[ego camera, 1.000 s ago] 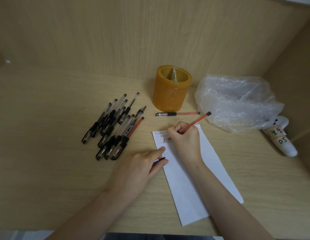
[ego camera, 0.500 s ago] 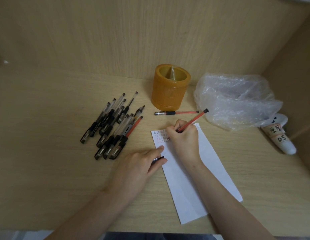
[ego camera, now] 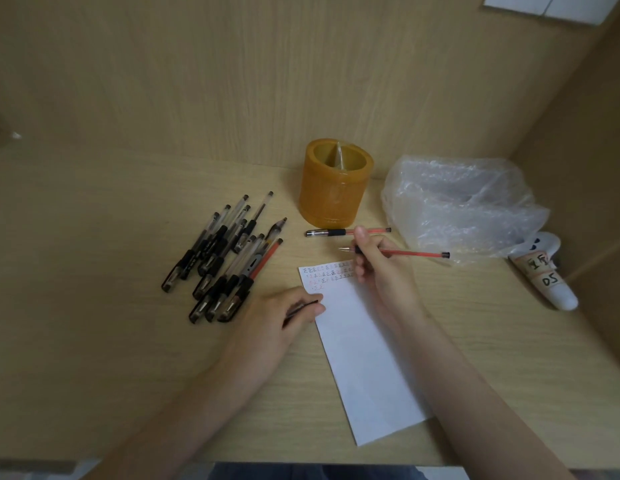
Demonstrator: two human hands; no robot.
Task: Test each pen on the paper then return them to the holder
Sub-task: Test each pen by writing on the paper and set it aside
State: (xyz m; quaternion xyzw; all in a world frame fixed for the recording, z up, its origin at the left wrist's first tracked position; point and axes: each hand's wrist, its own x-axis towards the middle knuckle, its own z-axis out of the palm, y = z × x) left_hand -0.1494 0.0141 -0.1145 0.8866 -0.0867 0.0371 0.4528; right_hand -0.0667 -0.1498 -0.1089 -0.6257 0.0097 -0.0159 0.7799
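My right fingers [ego camera: 366, 247] pinch the uncapped red pen [ego camera: 414, 253] just beyond the paper [ego camera: 357, 341], toward the table's [ego camera: 94, 306] back edge. My left fingers [ego camera: 303, 296] hold, probably, its cap [ego camera: 307, 304]. A careless recap could ink my skin.

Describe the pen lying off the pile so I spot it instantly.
Find the amber pen holder at the back of the desk. Before its base lies one red pen, crosswise. It lies alone, apart from the left pile, and capped, unlike the uncapped pen in the right hand.
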